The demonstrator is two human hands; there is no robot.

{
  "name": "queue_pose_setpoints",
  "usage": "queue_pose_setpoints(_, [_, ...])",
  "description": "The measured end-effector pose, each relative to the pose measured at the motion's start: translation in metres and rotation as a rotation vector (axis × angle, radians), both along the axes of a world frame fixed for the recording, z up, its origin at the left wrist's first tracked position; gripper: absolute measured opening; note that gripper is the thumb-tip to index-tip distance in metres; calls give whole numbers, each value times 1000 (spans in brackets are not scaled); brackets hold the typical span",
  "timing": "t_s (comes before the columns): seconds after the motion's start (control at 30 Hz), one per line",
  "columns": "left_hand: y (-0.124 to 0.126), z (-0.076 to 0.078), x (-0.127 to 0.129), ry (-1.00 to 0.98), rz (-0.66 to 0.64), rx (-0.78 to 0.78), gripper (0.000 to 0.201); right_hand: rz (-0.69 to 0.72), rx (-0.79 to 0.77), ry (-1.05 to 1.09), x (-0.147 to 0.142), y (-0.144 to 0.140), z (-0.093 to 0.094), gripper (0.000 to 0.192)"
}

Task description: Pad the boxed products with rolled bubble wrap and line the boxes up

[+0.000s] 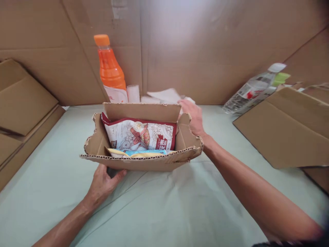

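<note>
An open cardboard box [144, 164] sits in the middle, its flaps raised. Inside it, a dark red and white printed food bag [138, 133] leans against the back wall. A yellow and blue package [141, 153] lies in front of that bag. My left hand [104, 181] grips the lower left front of the box, thumb along its face, other fingers partly hidden beneath. Behind the box's right end is my right hand [192, 116], smeared by motion, its fingertips partly hidden. Close to those fingertips is a white sheet-like item [164, 95]; whether they hold it is unclear.
An orange drink bottle [111, 70] stands at the back left beside a white roll [133, 93]. Toward the back right a clear bottle [253, 90] leans. Cardboard boxes flank both sides, left [25, 99] and right [285, 130], on a pale green cloth [154, 212]. Cardboard walls the back.
</note>
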State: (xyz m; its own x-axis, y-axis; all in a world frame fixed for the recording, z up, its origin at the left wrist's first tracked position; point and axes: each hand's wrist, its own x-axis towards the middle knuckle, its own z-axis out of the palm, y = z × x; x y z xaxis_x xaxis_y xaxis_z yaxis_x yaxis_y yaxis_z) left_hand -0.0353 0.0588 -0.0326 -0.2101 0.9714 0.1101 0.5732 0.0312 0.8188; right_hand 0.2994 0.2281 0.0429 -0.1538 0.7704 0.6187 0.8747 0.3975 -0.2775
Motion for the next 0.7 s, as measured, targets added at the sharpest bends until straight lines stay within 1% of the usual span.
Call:
queue_pose_setpoints(0.07, [0, 3, 1, -18, -15, 12, 60, -31, 71, 132, 19, -31, 17, 40])
queue_pose_setpoints(0.17, [1, 8, 3, -35, -35, 27, 59, -69, 97, 530, 45, -86, 44, 32])
queue_pose_setpoints(0.27, [1, 11, 4, -42, -57, 44, 60, -62, 14, 890, 63, -131, 64, 24])
queue_pose_setpoints(0.3, [1, 11, 3, -42, -64, 49, 60, -48, -32, 968, 69, -141, 67, 24])
queue_pose_setpoints(0.37, [1, 12, 3, -41, -75, 56, 61, -24, -142, 1057, 82, -150, 68, 23])
queue_pose_setpoints(0.47, [1, 12, 3, -43, -86, 69, 63, -58, -281, 1003, 106, -145, 57, 22])
queue_pose_setpoints(0.5, [1, 12, 3, -46, -89, 73, 63, -88, -314, 950, 114, -142, 51, 22])
queue_pose_setpoints(0.57, [1, 13, 2, -57, -97, 80, 60, -205, -331, 776, 125, -140, 41, 19])
queue_pose_setpoints(0.6, [1, 14, 2, -66, -101, 88, 57, -274, -298, 667, 127, -142, 37, 17])
queue_pose_setpoints(0.63, [0, 15, 2, -78, -109, 98, 54, -334, -233, 554, 125, -146, 34, 15])
queue_pose_setpoints(0.67, [-1, 15, 2, -94, -118, 115, 51, -371, -148, 442, 120, -153, 33, 13])
queue_pose_setpoints(0.7, [-2, 17, 2, -104, -126, 138, 47, -364, -63, 355, 111, -160, 32, 14])
